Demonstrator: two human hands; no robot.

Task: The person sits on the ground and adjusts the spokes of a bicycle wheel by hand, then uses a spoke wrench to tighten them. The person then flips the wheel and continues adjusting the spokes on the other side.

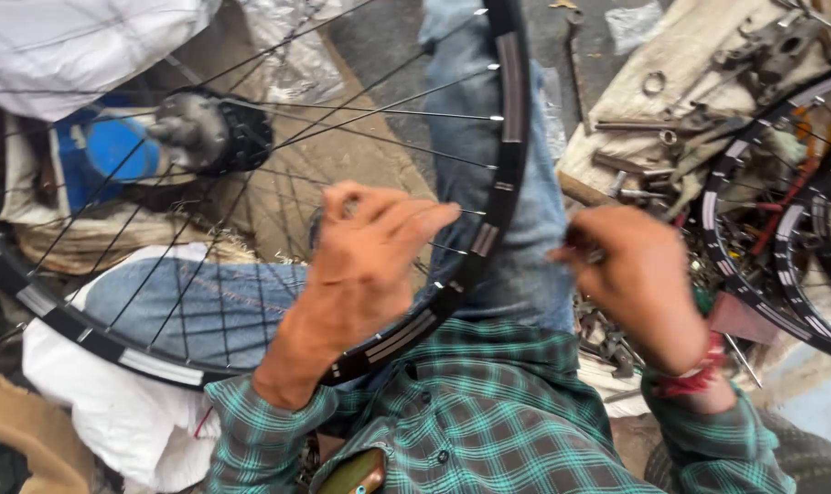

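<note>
We look down on a black bicycle wheel (pixel 502 165) lying across the person's lap, its rim curving from the top centre of the view down past the knees to the lower left. Its metal hub (pixel 209 133) sits at the upper left, with thin spokes (pixel 379 110) fanning out from it to the rim.

Our left hand (pixel 365 265) rests inside the wheel near the rim, fingers bent and drawn together over a spoke close to where it meets the rim; it appears to pinch the spoke, though the contact itself is hidden by the fingers. Our right hand (pixel 639 274) is outside the rim, just to its right, curled closed around a small metal tool (pixel 591 256) of which only a tip shows between the fingers. A red thread band (pixel 694 375) circles that wrist.

Both forearms wear green checked sleeves (pixel 488 421), and blue jeans (pixel 223 306) show through the spokes.

To the right, a wooden worktop (pixel 699 46) carries scattered metal parts and tools (pixel 662 137). Two more black wheels (pixel 781 247) lean beside it at the right edge. A white sack (pixel 58 46) lies at the upper left.
</note>
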